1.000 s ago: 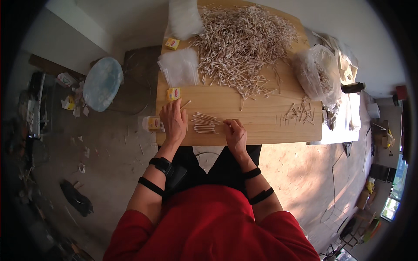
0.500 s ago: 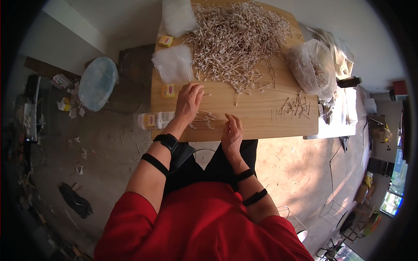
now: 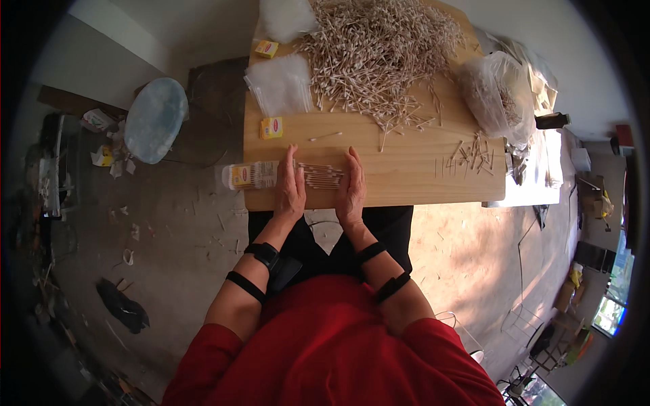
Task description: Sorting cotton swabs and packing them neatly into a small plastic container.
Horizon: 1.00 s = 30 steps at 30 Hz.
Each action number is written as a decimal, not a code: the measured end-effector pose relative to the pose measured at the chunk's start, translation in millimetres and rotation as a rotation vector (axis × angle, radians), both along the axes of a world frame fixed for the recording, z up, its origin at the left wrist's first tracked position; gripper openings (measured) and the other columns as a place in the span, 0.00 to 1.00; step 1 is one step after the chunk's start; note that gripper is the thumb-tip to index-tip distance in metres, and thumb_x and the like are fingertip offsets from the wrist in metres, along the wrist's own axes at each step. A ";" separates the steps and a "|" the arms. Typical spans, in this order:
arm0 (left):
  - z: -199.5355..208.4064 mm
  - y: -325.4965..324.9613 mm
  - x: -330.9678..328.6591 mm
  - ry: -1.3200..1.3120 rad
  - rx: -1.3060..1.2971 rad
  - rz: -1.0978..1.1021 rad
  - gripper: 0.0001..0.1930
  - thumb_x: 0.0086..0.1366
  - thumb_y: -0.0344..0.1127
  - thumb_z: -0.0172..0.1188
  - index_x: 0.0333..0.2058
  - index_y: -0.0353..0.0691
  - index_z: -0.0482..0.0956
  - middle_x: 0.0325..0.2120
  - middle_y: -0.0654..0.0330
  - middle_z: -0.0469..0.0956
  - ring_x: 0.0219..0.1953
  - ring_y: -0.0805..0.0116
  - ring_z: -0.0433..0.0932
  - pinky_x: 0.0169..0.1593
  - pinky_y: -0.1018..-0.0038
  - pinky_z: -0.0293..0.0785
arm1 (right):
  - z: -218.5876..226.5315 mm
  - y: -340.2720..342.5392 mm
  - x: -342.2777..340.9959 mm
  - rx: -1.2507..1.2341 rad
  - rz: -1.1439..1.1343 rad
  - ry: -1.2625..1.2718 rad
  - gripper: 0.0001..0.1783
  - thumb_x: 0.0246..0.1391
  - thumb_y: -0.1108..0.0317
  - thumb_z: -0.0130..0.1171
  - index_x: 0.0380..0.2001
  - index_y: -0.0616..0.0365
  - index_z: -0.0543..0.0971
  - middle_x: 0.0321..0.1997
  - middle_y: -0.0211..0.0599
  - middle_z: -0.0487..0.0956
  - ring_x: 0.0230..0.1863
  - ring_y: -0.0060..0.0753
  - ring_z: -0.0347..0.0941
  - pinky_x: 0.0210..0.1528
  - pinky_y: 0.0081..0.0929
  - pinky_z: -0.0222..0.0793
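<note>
A small layer of cotton swabs (image 3: 321, 177) lies side by side near the table's front edge. My left hand (image 3: 291, 191) stands on edge at their left ends, fingers stretched out. Facing it, my right hand (image 3: 351, 189) is held straight against or close to the right ends; exact contact is hard to see. Left of my left hand lies a clear packet of swabs with a yellow label (image 3: 242, 176), its right end partly behind that hand. Just beyond the hands are a stray pair of swabs (image 3: 326, 136) and a small yellow card (image 3: 271, 127).
A large heap of cotton swabs (image 3: 379, 61) covers the far table. Clear plastic bags (image 3: 279, 84) lie at the left, with another yellow card (image 3: 266, 49). At the right are scattered swabs (image 3: 474, 154) and a filled plastic bag (image 3: 497, 98). A round pale-blue stool (image 3: 156, 120) stands left.
My left hand has come back toward me and turned upright at the swabs' left ends. My right hand has moved up to their right ends. The view has shifted slightly.
</note>
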<state>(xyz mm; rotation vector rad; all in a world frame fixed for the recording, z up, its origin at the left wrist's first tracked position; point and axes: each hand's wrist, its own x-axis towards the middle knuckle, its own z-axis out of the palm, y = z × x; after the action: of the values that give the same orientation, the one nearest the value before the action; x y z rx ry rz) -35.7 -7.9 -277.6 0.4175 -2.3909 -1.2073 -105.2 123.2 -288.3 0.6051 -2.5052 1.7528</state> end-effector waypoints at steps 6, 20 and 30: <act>0.0 19.0 -17.6 0.035 0.074 0.107 0.25 0.76 0.34 0.37 0.68 0.35 0.52 0.64 0.46 0.62 0.68 0.48 0.60 0.67 0.59 0.58 | -3.9 -20.0 4.5 -0.040 -0.024 -0.042 0.20 0.63 0.80 0.40 0.57 0.60 0.70 0.69 0.49 0.65 0.68 0.52 0.63 0.67 0.38 0.61; 10.5 -23.5 3.2 -0.088 -0.100 -0.333 0.53 0.46 0.28 0.75 0.68 0.39 0.52 0.61 0.49 0.64 0.64 0.48 0.63 0.67 0.57 0.63 | -0.1 7.6 -6.8 -0.136 0.071 -0.176 0.18 0.66 0.80 0.40 0.55 0.63 0.72 0.68 0.47 0.67 0.69 0.45 0.62 0.69 0.35 0.57; 1.3 3.0 -15.6 0.011 0.035 0.005 0.28 0.72 0.31 0.48 0.67 0.36 0.54 0.61 0.42 0.64 0.62 0.43 0.65 0.64 0.56 0.64 | 0.2 -18.8 -1.8 -0.066 -0.002 -0.065 0.17 0.65 0.78 0.42 0.54 0.62 0.73 0.68 0.50 0.66 0.68 0.51 0.63 0.68 0.37 0.59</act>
<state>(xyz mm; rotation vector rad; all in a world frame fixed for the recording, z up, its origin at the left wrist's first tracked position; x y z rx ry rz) -51.3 -4.8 -276.3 0.4268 -2.3609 -1.2477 -106.9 104.4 -288.1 0.5509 -2.4761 1.8758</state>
